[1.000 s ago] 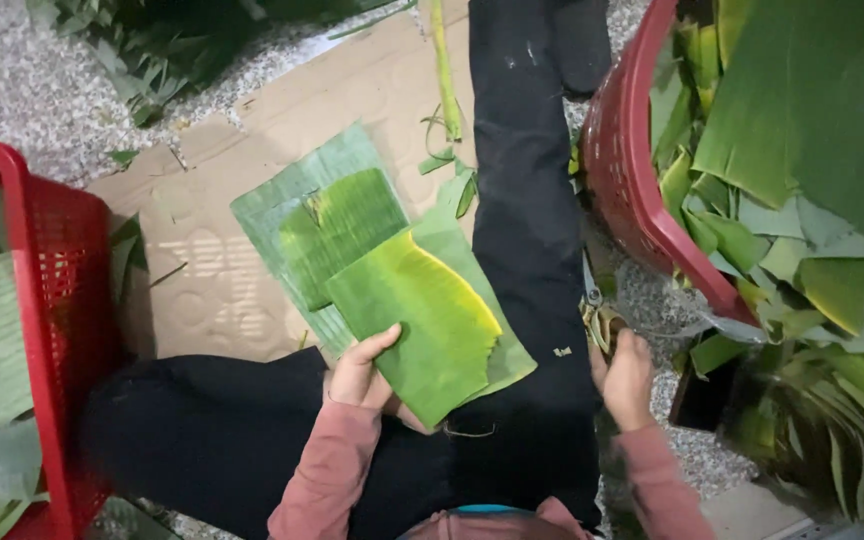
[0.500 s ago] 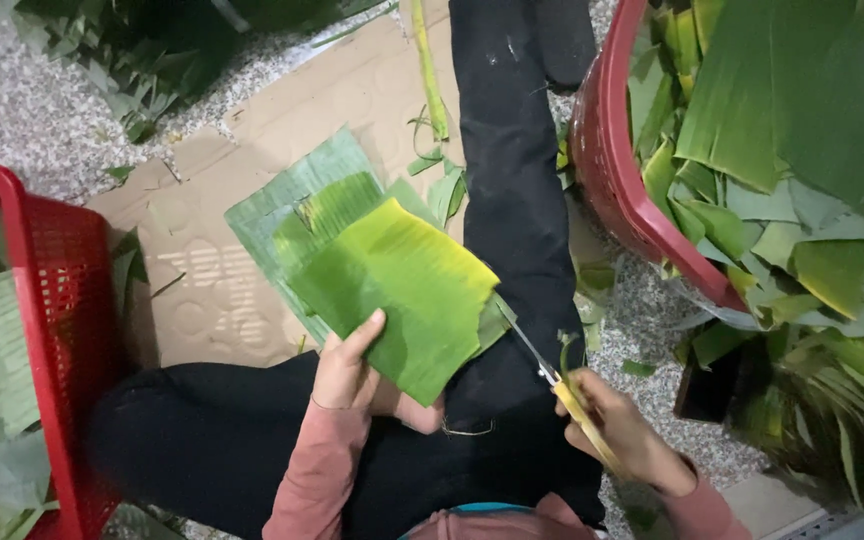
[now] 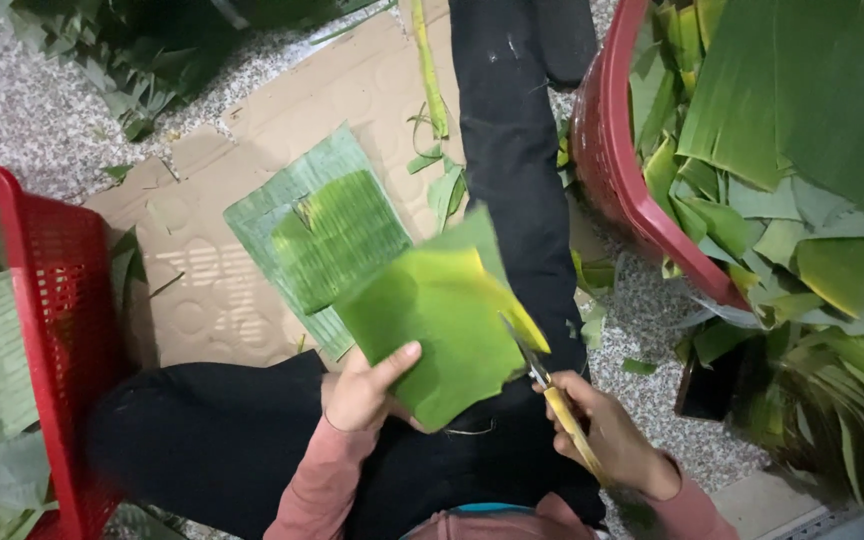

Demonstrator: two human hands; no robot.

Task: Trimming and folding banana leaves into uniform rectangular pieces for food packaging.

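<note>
Left hand (image 3: 367,388): gripping the near left edge of a bright green leaf piece (image 3: 442,330), thumb lying flat on the top face, remaining fingers curling out of sight underneath; holding the leaf lifted and tilted above the lap.

Right hand (image 3: 602,440): closing around the yellow handles of a pair of scissors (image 3: 542,385), fingers folded tightly about the grips; blades pointing up and away, meeting the right edge of the leaf piece.

Scissor blades: slightly blurred, so unable to tell how far parted.

Leaf piece: hanging between both hands, over the black trousers (image 3: 512,150), showing a yellowish strip along its right side next to the blades.

Leaf stack (image 3: 322,240): lying flat on brown cardboard (image 3: 202,290), just beyond and partly beneath the lifted piece; smaller ribbed square sitting on a larger pale one.

Red crate (image 3: 47,330): standing at the left edge, holding flat pale green leaf sheets.

Red basin (image 3: 617,170): sitting to the right of the outstretched leg, brimming with large loose green leaves spilling over its rim toward the floor.

Leaf trimmings (image 3: 437,165): lying scattered on the cardboard beside the leg, along with a long narrow green stalk (image 3: 427,65).

Floor (image 3: 32,110): speckled grey stone, carrying more dark foliage at the top left.

Sleeves: pink, covering both forearms up to the wrists.
</note>
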